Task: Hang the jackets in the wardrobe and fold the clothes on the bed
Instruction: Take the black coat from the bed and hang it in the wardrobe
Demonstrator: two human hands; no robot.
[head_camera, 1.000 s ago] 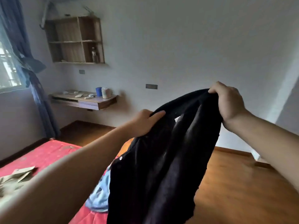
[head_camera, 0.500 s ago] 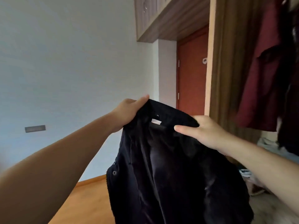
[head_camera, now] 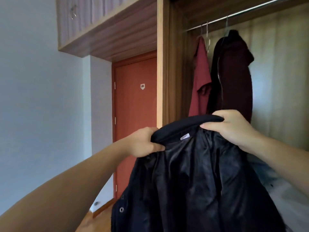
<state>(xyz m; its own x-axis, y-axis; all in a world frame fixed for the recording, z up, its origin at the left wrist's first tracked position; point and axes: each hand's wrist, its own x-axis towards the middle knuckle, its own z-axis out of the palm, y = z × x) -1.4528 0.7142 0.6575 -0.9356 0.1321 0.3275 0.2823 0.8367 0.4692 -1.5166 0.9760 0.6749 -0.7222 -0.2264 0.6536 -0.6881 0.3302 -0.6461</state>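
Three jackets: one black (head_camera: 192,173) at 6 o'clock, one red (head_camera: 200,77) and one maroon (head_camera: 234,72) at 1 o'clock. Two grips: left (head_camera: 143,143), right (head_camera: 232,126). One rail (head_camera: 237,15). One door (head_camera: 135,106). Three hangers.

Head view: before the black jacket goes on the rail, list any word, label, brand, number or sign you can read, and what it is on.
No text can be read here.
White neck tag inside the black jacket's collar: too small and blurred to read.
Small white badge on the orange door: dark mark on it, no legible lettering.
Red garment and maroon zip jacket on the rail: no visible labels.
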